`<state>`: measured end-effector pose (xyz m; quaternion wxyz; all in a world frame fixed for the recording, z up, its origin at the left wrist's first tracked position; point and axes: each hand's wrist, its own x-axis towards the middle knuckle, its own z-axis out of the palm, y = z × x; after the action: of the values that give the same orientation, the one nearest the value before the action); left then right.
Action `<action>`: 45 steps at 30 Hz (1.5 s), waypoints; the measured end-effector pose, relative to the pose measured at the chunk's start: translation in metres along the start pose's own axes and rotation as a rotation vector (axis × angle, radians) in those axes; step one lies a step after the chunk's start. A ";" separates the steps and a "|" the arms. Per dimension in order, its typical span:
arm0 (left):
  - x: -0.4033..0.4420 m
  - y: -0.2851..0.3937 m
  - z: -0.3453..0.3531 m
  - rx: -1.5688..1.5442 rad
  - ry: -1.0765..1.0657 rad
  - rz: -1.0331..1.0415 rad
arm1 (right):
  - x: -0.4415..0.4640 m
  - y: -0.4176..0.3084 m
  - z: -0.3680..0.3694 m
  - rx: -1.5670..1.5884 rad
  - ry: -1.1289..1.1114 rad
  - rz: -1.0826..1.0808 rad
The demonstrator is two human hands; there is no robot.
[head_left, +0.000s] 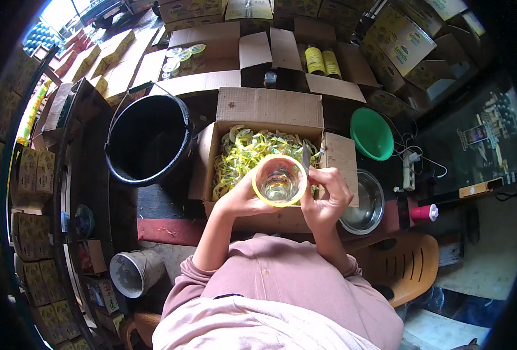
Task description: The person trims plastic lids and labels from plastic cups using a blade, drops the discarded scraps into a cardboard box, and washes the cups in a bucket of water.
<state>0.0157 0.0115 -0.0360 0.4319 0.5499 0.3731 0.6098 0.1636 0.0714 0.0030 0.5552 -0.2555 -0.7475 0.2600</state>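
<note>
- Nearest is the person's pink shirt (pixel 276 262), with a tan chair (pixel 413 262) to its right and a pale bucket (pixel 135 274) lying tipped to its left.
- The left hand (pixel 241 195) has its fingers curled around the side of a clear cup (pixel 280 178) with a yellow rim; the cup is held up in front of the chest, its mouth facing the camera.
- The right hand (pixel 328 189) grips a knife (pixel 306 156) between its fingers, blade pointing away from the body, just beside the cup's rim; whether blade and rim touch, I cannot tell.
- Beyond and below the hands, an open cardboard box (pixel 270 105) on the dark desk (pixel 165 201) is filled with a heap of yellow and clear strips (pixel 241 154).
- Right of the box are a shiny bowl (pixel 370 204), partly under a flap, a pink spool (pixel 424 213), a white power strip (pixel 409 174) and, farther back, a green bowl (pixel 372 134).
- Left of the box stands a large black bucket (pixel 147 137).
- Behind it all, one open carton (pixel 220 46) holds round lidded pieces (pixel 179 58), and another (pixel 351 64) holds two yellow stacks (pixel 322 61).
- Farthest back, printed cartons (pixel 404 41) are piled up.
</note>
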 end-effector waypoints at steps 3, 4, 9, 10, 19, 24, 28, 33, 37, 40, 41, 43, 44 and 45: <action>0.000 -0.002 0.001 -0.014 -0.012 0.015 | -0.001 0.004 0.001 -0.010 0.008 0.005; 0.002 -0.001 0.003 -0.040 0.003 0.025 | -0.001 0.002 0.001 -0.015 0.011 0.014; 0.000 -0.018 0.003 -0.310 0.088 -0.023 | -0.002 0.001 0.000 -0.011 0.036 0.031; 0.000 -0.020 0.003 -0.323 0.114 -0.023 | -0.002 0.000 0.000 -0.015 0.037 0.029; -0.001 -0.018 -0.001 -0.426 0.119 0.008 | -0.005 -0.012 0.005 0.005 -0.025 0.024; 0.002 -0.015 0.001 -0.326 0.124 0.087 | -0.005 -0.012 0.008 -0.033 -0.016 0.034; 0.004 -0.011 0.003 -0.232 0.132 0.107 | -0.003 -0.014 0.007 -0.067 -0.038 0.023; 0.002 -0.011 -0.001 0.084 0.082 0.124 | 0.000 -0.009 0.006 -0.075 -0.019 -0.007; 0.004 -0.003 0.004 -0.091 0.111 0.079 | -0.001 -0.005 0.005 -0.026 0.012 0.009; 0.005 -0.006 0.002 -0.119 0.113 0.101 | -0.003 -0.008 0.004 -0.006 0.025 0.018; 0.005 -0.005 0.003 -0.133 0.121 0.105 | -0.004 -0.009 0.003 -0.002 0.026 0.022; 0.005 -0.005 0.004 -0.159 0.135 0.114 | -0.006 -0.010 0.003 0.011 0.001 0.026; 0.005 -0.005 0.005 -0.153 0.142 0.112 | -0.007 -0.010 0.003 0.018 -0.011 0.029; 0.005 -0.005 0.006 -0.147 0.149 0.110 | -0.007 -0.011 0.003 -0.003 -0.009 0.019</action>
<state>0.0219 0.0177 -0.0387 0.4083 0.4894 0.3276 0.6974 0.1613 0.0589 0.0048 0.5489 -0.2621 -0.7481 0.2653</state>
